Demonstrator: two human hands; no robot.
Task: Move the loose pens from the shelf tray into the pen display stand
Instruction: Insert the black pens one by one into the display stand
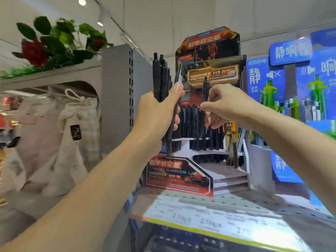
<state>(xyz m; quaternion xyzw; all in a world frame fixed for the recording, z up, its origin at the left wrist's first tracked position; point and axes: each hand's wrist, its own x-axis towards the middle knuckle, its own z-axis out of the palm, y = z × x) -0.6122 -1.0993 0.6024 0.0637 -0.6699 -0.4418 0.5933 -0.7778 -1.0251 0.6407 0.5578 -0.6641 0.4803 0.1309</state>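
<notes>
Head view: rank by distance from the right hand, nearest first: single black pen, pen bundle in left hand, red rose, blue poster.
From the right hand:
1. Single black pen, pinched in its fingers.
2. Pen bundle, to its left, gripped by the left hand.
3. Blue poster, upper right.
4. Red rose, far upper left.

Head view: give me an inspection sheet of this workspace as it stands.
Surface: perforated shelf, price strip along its front edge.
Job's things: pen display stand on the shelf, rows of black pens in its tiers; shelf tray not identifiable.
Clutter: nothing seen.
Grips: left hand grips a bundle of black pens upright; right hand pinches a single black pen above the stand.
Cables: nothing seen.
Surroundings: blue display at right, cloth bags hanging at left, artificial roses above.
</notes>
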